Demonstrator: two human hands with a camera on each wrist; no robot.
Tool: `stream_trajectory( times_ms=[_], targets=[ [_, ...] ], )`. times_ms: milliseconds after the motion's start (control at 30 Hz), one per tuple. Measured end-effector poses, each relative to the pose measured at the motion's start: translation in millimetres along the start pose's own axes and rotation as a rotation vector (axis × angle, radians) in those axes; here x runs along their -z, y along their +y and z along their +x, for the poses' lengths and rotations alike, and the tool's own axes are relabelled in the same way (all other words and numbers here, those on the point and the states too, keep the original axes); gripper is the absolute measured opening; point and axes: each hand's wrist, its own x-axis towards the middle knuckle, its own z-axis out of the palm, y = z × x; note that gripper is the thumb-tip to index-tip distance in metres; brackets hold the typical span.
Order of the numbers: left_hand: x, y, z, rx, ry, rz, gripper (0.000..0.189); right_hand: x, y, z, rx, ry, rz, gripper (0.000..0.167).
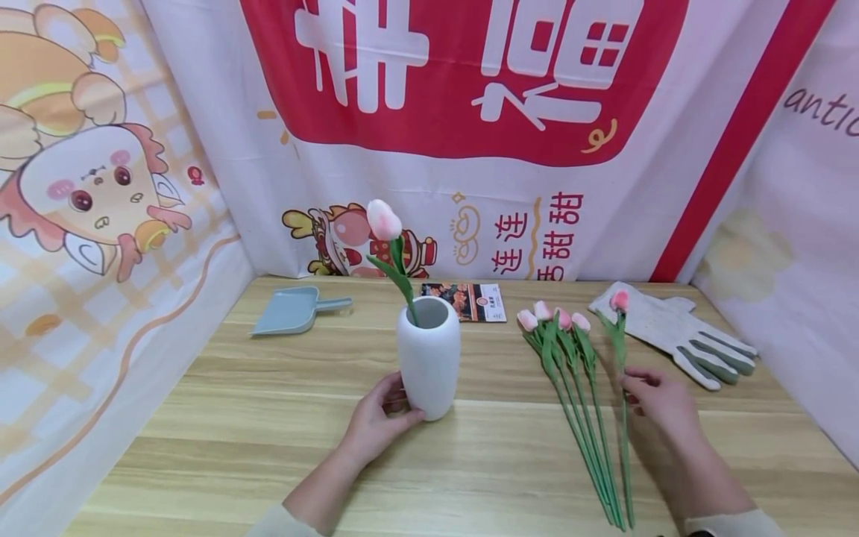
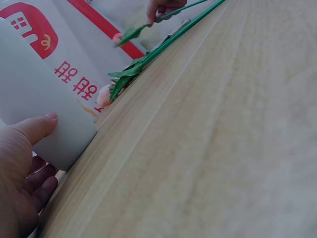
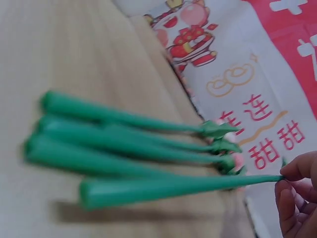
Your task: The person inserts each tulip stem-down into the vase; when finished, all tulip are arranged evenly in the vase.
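Observation:
A white vase (image 1: 429, 369) stands upright on the table, with one pale pink tulip (image 1: 385, 220) leaning out of its mouth. Low on the vase's left side, my left hand (image 1: 380, 420) grips it, thumb in front and fingers curled behind. My right hand (image 1: 661, 403) pinches the green stem of a single pink tulip (image 1: 620, 301) between thumb and fingertips. In the right wrist view that stem (image 3: 188, 188) is raised, casting a shadow on the wood. Just left of it, several pink tulips (image 1: 564, 321) lie side by side, stems toward me.
A grey-white work glove (image 1: 671, 321) lies at the back right, behind the right hand. At the back left sits a light blue dustpan (image 1: 288, 310). Behind the vase is a printed card (image 1: 493, 302). Printed cloth (image 1: 470, 171) hangs around the table (image 1: 235, 447).

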Motion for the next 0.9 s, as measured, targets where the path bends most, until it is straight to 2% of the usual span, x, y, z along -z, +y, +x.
stream_trajectory(
  times_ms=[167, 433, 667, 900],
  targets=[
    [0.6, -0.1, 0.1, 0.010, -0.003, 0.009, 0.065, 6.9, -20.5, -1.2, 0.017, 0.041, 0.080, 0.052],
    [0.6, 1.4, -0.4, 0.015, -0.001, -0.012, 0.064, 11.0, -54.6, -5.5, 0.098, 0.070, 0.240, 0.003],
    [0.4, 2.7, -1.7, 0.001, 0.000, -0.036, 0.062, -5.7, -83.0, -7.7, 0.053, 0.105, 0.574, 0.011],
    [0.2, 1.7, -1.1, -0.008, -0.001, -0.045, 0.062, -28.1, -108.7, -8.9, 0.064, 0.161, 0.749, 0.009]
  ],
)
